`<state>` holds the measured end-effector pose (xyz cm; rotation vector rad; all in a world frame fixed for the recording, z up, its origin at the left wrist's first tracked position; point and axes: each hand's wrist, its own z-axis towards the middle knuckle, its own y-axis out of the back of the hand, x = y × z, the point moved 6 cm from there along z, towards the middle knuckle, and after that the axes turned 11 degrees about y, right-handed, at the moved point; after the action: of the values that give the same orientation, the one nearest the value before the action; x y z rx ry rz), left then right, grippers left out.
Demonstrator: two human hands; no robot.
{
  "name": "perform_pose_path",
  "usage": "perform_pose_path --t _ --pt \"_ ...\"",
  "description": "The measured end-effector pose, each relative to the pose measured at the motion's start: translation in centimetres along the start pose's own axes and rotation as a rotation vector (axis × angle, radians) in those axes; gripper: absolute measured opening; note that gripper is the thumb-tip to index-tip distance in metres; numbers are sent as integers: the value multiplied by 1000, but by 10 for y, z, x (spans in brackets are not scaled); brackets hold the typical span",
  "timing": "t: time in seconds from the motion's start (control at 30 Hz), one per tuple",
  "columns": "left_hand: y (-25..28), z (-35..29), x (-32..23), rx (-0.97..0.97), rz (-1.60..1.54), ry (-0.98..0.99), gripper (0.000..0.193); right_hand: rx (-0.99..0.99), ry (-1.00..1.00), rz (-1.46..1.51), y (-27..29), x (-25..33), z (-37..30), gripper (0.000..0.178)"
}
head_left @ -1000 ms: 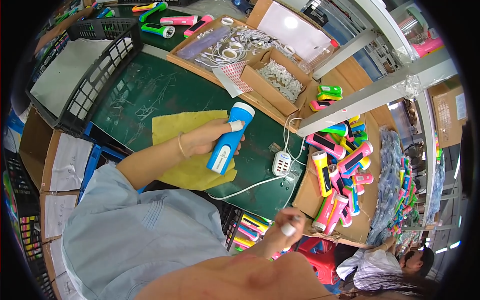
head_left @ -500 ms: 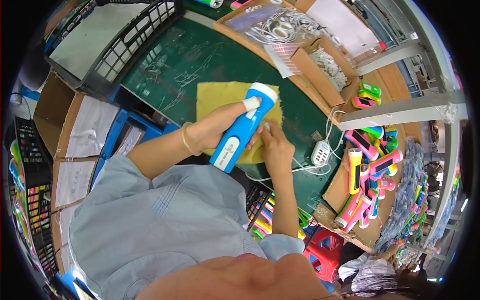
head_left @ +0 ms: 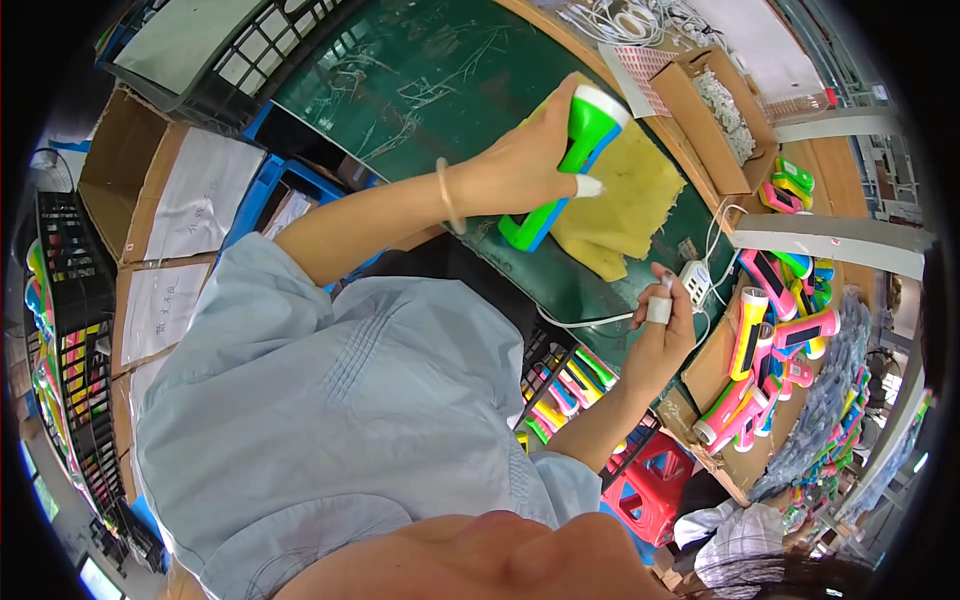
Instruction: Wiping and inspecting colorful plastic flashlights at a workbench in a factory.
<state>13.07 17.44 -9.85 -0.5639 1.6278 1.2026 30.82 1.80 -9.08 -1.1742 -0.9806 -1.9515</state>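
My left hand (head_left: pixel 525 165) is wrapped round a green and blue flashlight (head_left: pixel 592 130) with a white head. The flashlight is tilted, its head toward the upper right, above a yellow cloth (head_left: pixel 625 215) on the green table. White wrapping covers one of the fingertips. Beside the white multi-port charger (head_left: pixel 695 280), my right hand (head_left: pixel 662 335) is raised with its fingers curled together. It also has white wrapping on a finger. A white cable (head_left: pixel 590 322) runs up to this hand; whether the fingers pinch its end or something else small cannot be made out.
On the right, a cardboard tray (head_left: pixel 710 370) holds several colourful flashlights. A box of small white parts (head_left: pixel 725 115) stands behind the charger, near coiled white cables (head_left: pixel 640 18). A black crate (head_left: pixel 245 75) stands at the far left. A grey metal post (head_left: pixel 830 238) crosses the right side.
My left hand has lifted the flashlight up and right, and its green side now shows instead of the blue labelled one. My right hand has left it, moving right and nearer me. The view has shifted.
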Motion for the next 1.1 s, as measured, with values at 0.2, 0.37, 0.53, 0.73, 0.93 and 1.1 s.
perform_pose_path --t 0.2,0.37,0.53,0.73,0.93,1.1 --pt "-1 10 -7 -170 199 21 94 188 95 -97 -28 15 -5 17" --pt "-29 -9 -1 715 -1044 390 45 63 156 -136 -38 15 -2 12" --pt "-36 -28 1 499 -970 349 40 175 671 -597 -69 49 2 24" --pt "-46 -32 -2 431 -1051 322 35 636 669 73 -69 72 6 19" --pt "-35 -26 -15 490 -1296 79 41 613 836 -465 -79 41 -44 45" --pt "-38 -26 -5 531 -1424 174 52 303 1149 -263 -66 61 -66 38"
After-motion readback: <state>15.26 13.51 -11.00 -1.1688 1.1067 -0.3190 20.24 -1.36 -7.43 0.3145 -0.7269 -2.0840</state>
